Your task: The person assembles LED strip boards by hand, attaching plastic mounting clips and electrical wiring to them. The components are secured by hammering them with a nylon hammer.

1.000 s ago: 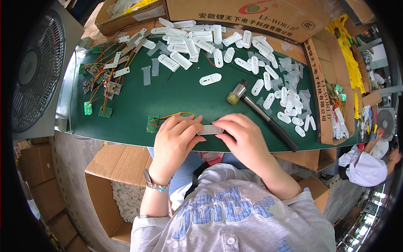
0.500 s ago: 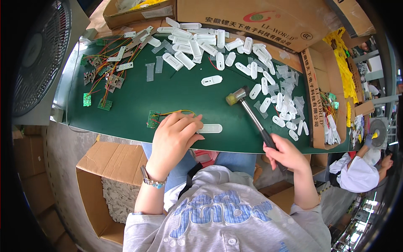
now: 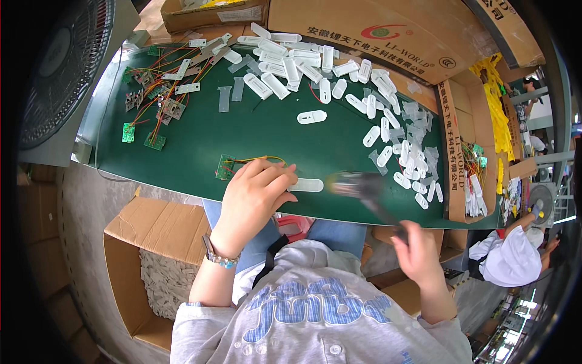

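My left hand rests low over the near part of the green table, fingers bent down and closed on a long white plastic casing. Its right end sticks out past my fingertips; the rest is hidden under the hand. Beside my wrist lies a small green circuit board, whose yellow and red wires run toward my fingers. My right hand is wrapped round the dark handle of a hammer. The hammer's head is smeared by motion, just right of the casing's end and apart from it in this view.
Wired boards and metal strips lie at the left. White casings and clear film pieces spread over the back and right. A fan stands left; cardboard boxes line the back. An open box sits below the table.
The hammer's head has swung down and nearer to me, close to the casing, and my right hand has shifted slightly right and down. My left hand stays on the casing.
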`<act>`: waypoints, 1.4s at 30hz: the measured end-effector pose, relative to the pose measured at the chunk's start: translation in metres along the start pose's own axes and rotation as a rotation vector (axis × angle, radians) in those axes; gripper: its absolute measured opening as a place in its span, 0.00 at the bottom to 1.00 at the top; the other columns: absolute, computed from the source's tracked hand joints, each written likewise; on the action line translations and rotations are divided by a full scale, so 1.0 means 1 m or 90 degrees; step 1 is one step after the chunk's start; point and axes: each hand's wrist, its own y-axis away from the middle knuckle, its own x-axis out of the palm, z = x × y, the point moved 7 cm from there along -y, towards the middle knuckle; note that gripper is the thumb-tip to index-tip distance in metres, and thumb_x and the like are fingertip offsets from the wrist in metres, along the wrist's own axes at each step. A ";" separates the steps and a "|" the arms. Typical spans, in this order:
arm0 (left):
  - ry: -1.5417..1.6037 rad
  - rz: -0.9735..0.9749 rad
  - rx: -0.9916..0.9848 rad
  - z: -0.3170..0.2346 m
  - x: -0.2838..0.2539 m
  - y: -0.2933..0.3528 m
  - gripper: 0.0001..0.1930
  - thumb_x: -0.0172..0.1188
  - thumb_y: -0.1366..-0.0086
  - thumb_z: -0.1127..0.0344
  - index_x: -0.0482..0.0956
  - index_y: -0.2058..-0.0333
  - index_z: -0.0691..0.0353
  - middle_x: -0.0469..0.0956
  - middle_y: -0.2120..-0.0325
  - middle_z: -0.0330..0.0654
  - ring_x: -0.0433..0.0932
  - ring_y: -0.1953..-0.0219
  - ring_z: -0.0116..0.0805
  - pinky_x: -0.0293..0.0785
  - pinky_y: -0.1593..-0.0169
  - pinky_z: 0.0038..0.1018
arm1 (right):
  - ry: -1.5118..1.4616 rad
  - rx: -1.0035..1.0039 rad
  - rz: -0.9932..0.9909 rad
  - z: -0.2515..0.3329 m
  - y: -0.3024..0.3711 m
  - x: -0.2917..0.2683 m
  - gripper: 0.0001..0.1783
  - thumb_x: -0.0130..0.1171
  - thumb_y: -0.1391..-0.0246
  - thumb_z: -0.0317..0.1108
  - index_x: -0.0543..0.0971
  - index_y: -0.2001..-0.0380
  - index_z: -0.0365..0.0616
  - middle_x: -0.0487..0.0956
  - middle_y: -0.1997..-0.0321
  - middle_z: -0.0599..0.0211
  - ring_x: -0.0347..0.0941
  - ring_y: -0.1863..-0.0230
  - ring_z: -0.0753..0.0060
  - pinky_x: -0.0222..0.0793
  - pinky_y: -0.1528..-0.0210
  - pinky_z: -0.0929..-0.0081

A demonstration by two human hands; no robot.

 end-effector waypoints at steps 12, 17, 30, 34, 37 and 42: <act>0.001 0.002 -0.002 0.001 -0.001 0.002 0.17 0.70 0.52 0.63 0.79 0.62 0.55 0.81 0.62 0.34 0.77 0.53 0.36 0.76 0.50 0.34 | -0.090 -0.032 -0.084 -0.008 0.006 0.010 0.14 0.62 0.44 0.27 0.73 0.58 0.32 0.76 0.79 0.59 0.73 0.82 0.61 0.66 0.78 0.70; 0.065 -0.029 -0.085 0.009 -0.003 0.005 0.23 0.72 0.53 0.63 0.77 0.57 0.60 0.81 0.61 0.40 0.78 0.55 0.41 0.76 0.52 0.36 | -0.118 -0.079 -0.133 0.004 0.001 0.024 0.13 0.63 0.45 0.26 0.74 0.58 0.34 0.77 0.78 0.58 0.74 0.81 0.58 0.68 0.77 0.68; 0.098 -0.030 -0.105 0.013 -0.004 0.005 0.25 0.73 0.53 0.64 0.77 0.55 0.61 0.81 0.60 0.41 0.78 0.55 0.43 0.76 0.52 0.36 | -0.087 -0.020 -0.019 -0.005 -0.019 0.045 0.14 0.65 0.49 0.25 0.77 0.58 0.37 0.78 0.74 0.59 0.75 0.79 0.61 0.70 0.77 0.70; 0.065 -0.024 -0.065 0.009 -0.004 0.004 0.21 0.72 0.51 0.65 0.80 0.57 0.60 0.82 0.61 0.39 0.78 0.54 0.41 0.75 0.50 0.36 | -0.162 0.042 -0.120 -0.014 -0.037 0.027 0.11 0.64 0.46 0.25 0.76 0.60 0.36 0.74 0.78 0.64 0.69 0.83 0.69 0.64 0.79 0.75; 0.075 -0.027 -0.048 0.006 -0.005 0.001 0.18 0.72 0.52 0.69 0.82 0.60 0.61 0.83 0.61 0.40 0.79 0.54 0.42 0.76 0.48 0.37 | -0.138 0.124 -0.083 -0.044 -0.044 0.030 0.12 0.66 0.45 0.30 0.76 0.60 0.39 0.75 0.79 0.63 0.74 0.80 0.64 0.66 0.77 0.71; 0.076 -0.048 -0.033 0.002 -0.006 0.002 0.16 0.72 0.52 0.75 0.82 0.61 0.62 0.83 0.63 0.42 0.80 0.56 0.44 0.77 0.46 0.40 | -0.025 0.090 -0.043 -0.058 -0.052 0.024 0.15 0.67 0.46 0.36 0.77 0.60 0.40 0.79 0.71 0.59 0.77 0.73 0.56 0.71 0.71 0.65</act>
